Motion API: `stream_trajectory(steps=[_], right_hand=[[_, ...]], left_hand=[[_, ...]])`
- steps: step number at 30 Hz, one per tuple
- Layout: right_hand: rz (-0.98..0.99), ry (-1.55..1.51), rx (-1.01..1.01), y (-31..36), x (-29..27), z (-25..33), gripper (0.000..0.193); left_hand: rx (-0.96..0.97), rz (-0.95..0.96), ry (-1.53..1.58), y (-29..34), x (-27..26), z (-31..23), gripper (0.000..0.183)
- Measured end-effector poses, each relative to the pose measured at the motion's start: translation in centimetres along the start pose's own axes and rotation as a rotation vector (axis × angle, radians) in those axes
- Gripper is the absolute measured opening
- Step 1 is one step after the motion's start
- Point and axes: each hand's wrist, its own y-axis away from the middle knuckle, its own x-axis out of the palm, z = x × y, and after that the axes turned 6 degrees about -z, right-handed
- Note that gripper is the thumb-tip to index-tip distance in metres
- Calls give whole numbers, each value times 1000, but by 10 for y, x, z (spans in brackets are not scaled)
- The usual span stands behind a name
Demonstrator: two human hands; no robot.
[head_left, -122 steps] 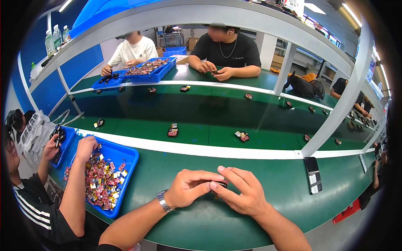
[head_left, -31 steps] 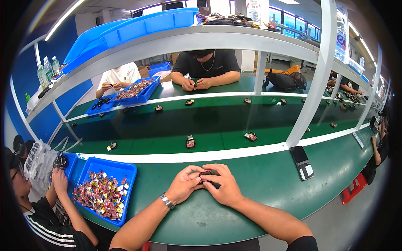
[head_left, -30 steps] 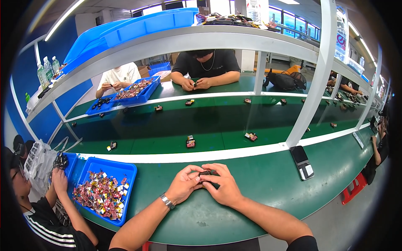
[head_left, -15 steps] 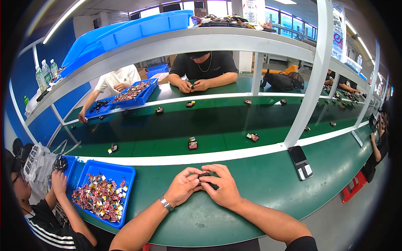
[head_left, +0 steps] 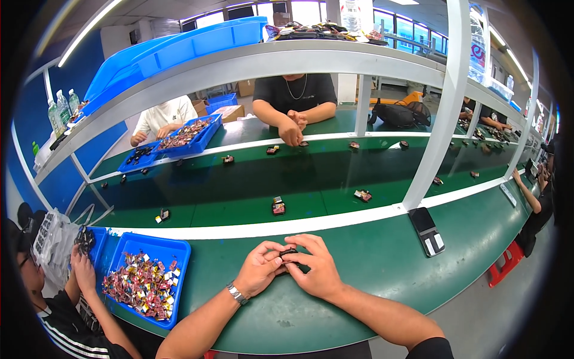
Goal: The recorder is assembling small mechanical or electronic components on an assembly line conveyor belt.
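Observation:
Over the green worktop (head_left: 359, 263), both my hands come together around a small black plastic piece (head_left: 289, 252). My left hand (head_left: 258, 270), with a metal watch on its wrist, pinches the piece from the left. Thumb and fingers of my right hand (head_left: 318, 272) close on it from the other side. Most of the piece is hidden behind my fingers, so its exact kind cannot be made out. To the left of my forearm stands a blue tray (head_left: 186, 254) heaped with small red, yellow and white components (head_left: 143, 284).
Beyond a white rail (head_left: 239, 227) runs a dark green belt (head_left: 239, 191) carrying scattered small assemblies (head_left: 278, 206). A white post (head_left: 439, 107) rises at right beside a black handheld device (head_left: 426, 230). A co-worker (head_left: 72, 323) sits at left; others sit across the belt. An overhead shelf holds blue bins (head_left: 203, 42).
My hands stay nearly in place, fingers shifting slightly on the piece. Across the belt, one person's hand has reached forward to a small piece on it; the person in white has drawn an arm back.

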Motion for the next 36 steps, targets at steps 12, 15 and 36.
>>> stream_trajectory(steps=[12,15,36], right_hand=[[-8,110,-102,-5,5,-1,23],[-15,140,-182,-8,3,-8,24],[38,400,-323,-5,2,-5,23]], left_hand=[[24,-97,-38,2,5,-1,25],[-12,-98,-33,-1,6,-1,25],[-52,-143,-70,-1,12,-2,23]])
